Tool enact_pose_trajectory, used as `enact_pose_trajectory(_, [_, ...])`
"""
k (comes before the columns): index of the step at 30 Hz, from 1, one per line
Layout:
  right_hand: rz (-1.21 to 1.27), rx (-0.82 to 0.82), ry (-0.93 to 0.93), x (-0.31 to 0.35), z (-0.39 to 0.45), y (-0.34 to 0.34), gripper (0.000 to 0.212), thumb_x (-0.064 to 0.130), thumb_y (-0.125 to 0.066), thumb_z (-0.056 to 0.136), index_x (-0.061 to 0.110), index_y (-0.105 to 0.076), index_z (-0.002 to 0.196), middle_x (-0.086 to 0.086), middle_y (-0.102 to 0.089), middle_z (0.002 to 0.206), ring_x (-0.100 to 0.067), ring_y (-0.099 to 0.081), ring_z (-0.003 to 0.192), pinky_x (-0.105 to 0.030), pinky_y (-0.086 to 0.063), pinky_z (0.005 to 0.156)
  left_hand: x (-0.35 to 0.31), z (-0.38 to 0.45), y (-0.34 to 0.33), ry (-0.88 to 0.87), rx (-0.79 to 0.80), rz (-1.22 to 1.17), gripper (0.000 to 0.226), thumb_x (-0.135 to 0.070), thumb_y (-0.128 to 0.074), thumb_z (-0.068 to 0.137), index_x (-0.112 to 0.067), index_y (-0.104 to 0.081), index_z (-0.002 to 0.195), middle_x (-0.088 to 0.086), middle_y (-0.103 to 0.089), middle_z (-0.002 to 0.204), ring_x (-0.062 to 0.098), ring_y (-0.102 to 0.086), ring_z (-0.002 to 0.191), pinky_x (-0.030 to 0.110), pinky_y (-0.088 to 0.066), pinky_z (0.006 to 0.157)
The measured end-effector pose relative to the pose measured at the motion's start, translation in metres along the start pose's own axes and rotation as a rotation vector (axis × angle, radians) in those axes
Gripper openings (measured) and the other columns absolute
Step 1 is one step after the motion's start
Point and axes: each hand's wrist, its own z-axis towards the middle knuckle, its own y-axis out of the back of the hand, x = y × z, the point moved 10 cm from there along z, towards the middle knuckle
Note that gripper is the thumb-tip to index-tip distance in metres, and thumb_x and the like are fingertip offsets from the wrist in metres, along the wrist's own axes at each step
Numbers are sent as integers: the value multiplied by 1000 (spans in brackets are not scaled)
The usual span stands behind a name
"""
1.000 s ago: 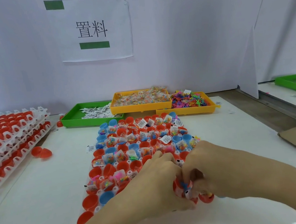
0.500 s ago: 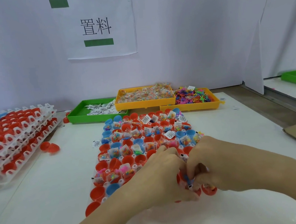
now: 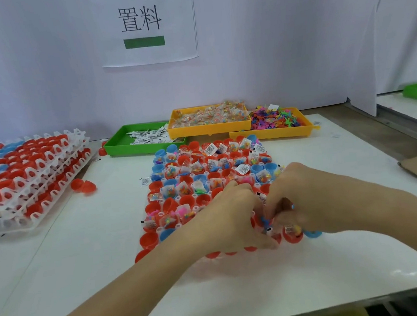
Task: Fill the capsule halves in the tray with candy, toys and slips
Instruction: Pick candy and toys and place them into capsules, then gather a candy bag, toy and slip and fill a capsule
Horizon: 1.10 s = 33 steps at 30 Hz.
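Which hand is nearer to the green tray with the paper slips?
The left hand. It lies over the near part of the capsule tray, on the green tray's side. The right hand lies beside it, farther right, so farther from that tray.

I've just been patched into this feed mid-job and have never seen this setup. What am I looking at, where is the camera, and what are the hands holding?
There is no machine: a person works bare-handed, filmed by a camera worn on their head, looking forward and down. On the white table lies a tray of red and blue capsule halves, many already holding packets and slips. Behind it are a green bin of paper slips, a yellow bin of candy packets and a yellow bin of coloured toys. Stacked capsule trays sit at left. The left hand and right hand meet over the tray's near rows, fingers curled round small pieces, seemingly a blue toy and slips; exactly which is hard to tell.
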Motion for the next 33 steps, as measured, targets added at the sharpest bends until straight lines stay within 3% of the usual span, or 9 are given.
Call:
enact_pose_trajectory(1, [55,-28,84,8,1,-4,9,29,-74,87,33,-80,93,25,-64,72,10,-57,76,-9,-46,69,0,0,0,-4,-2,-1,46,-56,-75,72,-23,-73,104,-4,-52,100,16,-38,97,31,-46,81])
enact_pose_trajectory(3, [5,-25,81,3,5,-16,12,26,-71,89,32,-80,94,23,-68,79,13,-53,72,-2,-40,70,0,1,-1,-11,-2,-18,42,-55,-75,72,-25,-74,101,-4,-53,100,15,-38,97,31,-45,82])
enact_pose_trajectory(8, [3,-52,67,4,8,-20,14,26,-69,91,31,-79,99,17,-74,92,11,-49,68,-6,-42,71,1,2,0,-21,-7,-40,36,-53,-77,71,-27,-74,96,-7,-52,99,13,-36,95,25,-41,77])
enact_pose_trajectory(13, [27,-95,53,0,7,-8,13,28,-75,86,33,-79,98,28,-55,68,13,-53,67,2,-38,68,3,2,-2,3,18,-31,41,-55,-76,70,-26,-73,99,-5,-51,100,14,-37,96,26,-42,77])
enact_pose_trajectory(17, [37,-132,94,2,2,1,12,28,-74,87,35,-79,94,31,-52,65,10,-54,84,-2,-38,76,4,1,3,0,-3,-48,43,-57,-78,65,-27,-72,96,-5,-50,101,13,-38,98,26,-41,76])
enact_pose_trajectory(21, [23,-183,73,-2,-2,15,12,29,-69,91,34,-80,93,33,-53,62,7,-58,82,-6,-43,71,6,0,15,-13,-88,-73,34,-55,-74,72,-28,-72,93,-15,-46,92,10,-38,95,25,-36,72])
enact_pose_trajectory(26, [35,-320,12,-17,-7,40,20,36,-65,92,24,-81,87,9,-71,71,-11,-63,69,-28,-51,65,1,2,21,-74,-146,-101,23,-47,-68,84,-26,-73,90,-26,-42,81,-6,-34,85,11,-29,68])
enact_pose_trajectory(30, [66,-397,-37,-41,-7,51,28,35,-61,94,16,-80,85,1,-73,72,-18,-65,67,-33,-52,64,14,4,43,-49,-256,-149,18,-42,-61,91,-27,-70,87,-20,-53,84,-3,-50,82,15,-35,68])
enact_pose_trajectory(33, [131,-466,-85,-65,-6,57,18,29,-64,94,19,-80,94,8,-75,82,-9,-66,72,-17,-50,64,42,3,71,26,-379,-200,9,-33,-59,93,-29,-66,91,-19,-61,92,-2,-57,86,18,-45,72])
